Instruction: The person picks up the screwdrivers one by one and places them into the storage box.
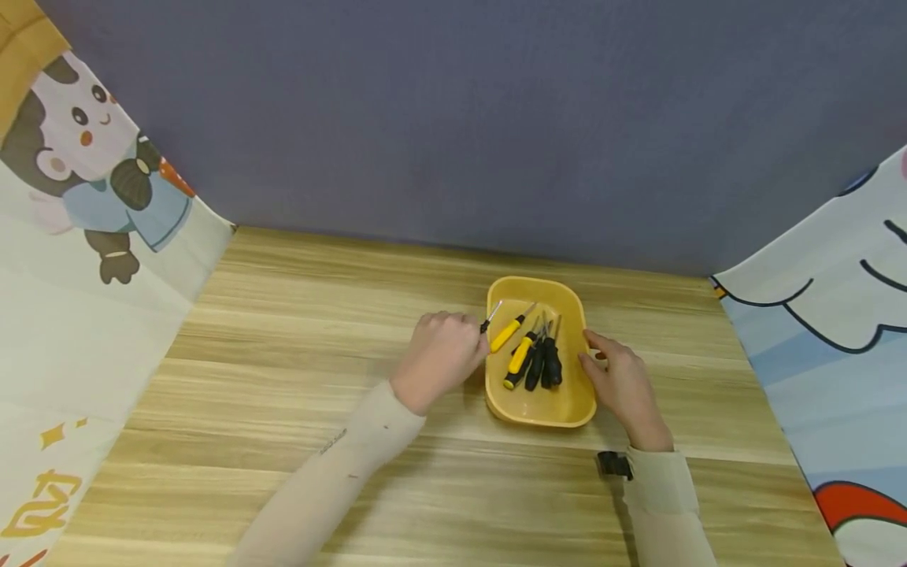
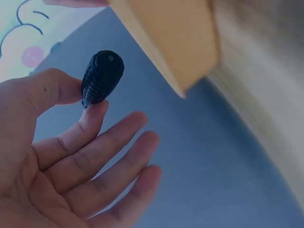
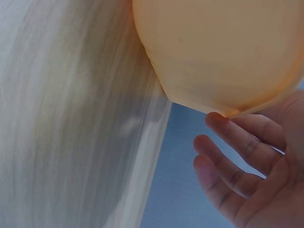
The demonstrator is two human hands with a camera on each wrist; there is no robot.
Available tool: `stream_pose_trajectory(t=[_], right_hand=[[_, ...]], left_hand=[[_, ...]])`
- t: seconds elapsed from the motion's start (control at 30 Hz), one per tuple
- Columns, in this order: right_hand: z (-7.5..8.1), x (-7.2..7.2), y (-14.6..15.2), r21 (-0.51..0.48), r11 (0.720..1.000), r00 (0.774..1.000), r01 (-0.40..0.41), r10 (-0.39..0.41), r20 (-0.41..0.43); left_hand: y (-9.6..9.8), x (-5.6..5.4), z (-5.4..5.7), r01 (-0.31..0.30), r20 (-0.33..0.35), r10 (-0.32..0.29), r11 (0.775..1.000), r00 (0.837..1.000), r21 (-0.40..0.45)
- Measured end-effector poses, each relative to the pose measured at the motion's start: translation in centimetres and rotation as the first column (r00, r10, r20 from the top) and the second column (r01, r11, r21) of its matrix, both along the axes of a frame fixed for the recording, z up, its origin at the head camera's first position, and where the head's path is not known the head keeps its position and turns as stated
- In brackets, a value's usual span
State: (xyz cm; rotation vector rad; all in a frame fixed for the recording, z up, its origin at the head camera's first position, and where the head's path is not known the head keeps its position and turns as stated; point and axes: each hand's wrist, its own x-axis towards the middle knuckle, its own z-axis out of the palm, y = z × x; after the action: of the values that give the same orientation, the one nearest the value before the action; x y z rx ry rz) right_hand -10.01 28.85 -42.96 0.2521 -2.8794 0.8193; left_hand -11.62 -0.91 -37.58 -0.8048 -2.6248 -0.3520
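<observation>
My left hand (image 1: 442,354) is at the left rim of a yellow plastic basket (image 1: 574,405). Its thumb and index finger pinch a screwdriver (image 1: 486,324) by its black handle; the thin metal shaft points up and over the rim. In the left wrist view the ribbed handle (image 2: 102,76) shows end-on, while the other fingers are spread. At the basket's right side, my right hand (image 1: 623,386) holds the rim between thumb and fingers, and its other fingers stay below the rim. Inside the basket lie several screwdrivers (image 1: 537,366) with black or yellow-and-black handles, shafts pointing away from me.
The basket stands on a wood-grain table (image 1: 283,354). A dark grey-blue panel (image 1: 453,134) rises along the back edge. Cartoon-printed sheets (image 1: 78,315) border the left and right sides. A black strap piece (image 1: 613,465) sits by the right cuff.
</observation>
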Motion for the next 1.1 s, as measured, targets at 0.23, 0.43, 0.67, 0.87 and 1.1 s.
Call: stream_pose_trajectory(t=[0.23, 0.43, 0.67, 0.87, 1.1], right_hand=[[0.0, 0.0, 0.0, 0.006, 1.0, 1.0, 0.004, -0.004, 0.007], [0.0, -0.1, 0.1, -0.001, 1.0, 1.0, 0.008, -0.008, -0.002], [-0.1, -0.1, 0.2, 0.0, 1.0, 1.0, 0.0, 0.0, 0.009], [0.1, -0.1, 0.2, -0.014, 1.0, 1.0, -0.005, 0.005, 0.015], [0.1, -0.1, 0.3, -0.009, 1.0, 1.0, 0.0, 0.0, 0.025]], left_hand=[[4.7, -2.2, 1.9, 0.081, 0.156, -0.068, 0.993, 0.985, -0.081], [8.7, -4.1, 2.0, 0.141, 0.341, -0.097, 0.984, 0.935, -0.109], [11.5, -5.6, 0.8, 0.141, 0.503, -0.033, 0.974, 0.864, -0.178], [13.0, -6.3, 0.1, 0.072, 0.59, 0.097, 0.964, 0.801, -0.256], [14.4, -6.7, -0.6, 0.005, 0.628, 0.238, 0.933, 0.741, -0.36]])
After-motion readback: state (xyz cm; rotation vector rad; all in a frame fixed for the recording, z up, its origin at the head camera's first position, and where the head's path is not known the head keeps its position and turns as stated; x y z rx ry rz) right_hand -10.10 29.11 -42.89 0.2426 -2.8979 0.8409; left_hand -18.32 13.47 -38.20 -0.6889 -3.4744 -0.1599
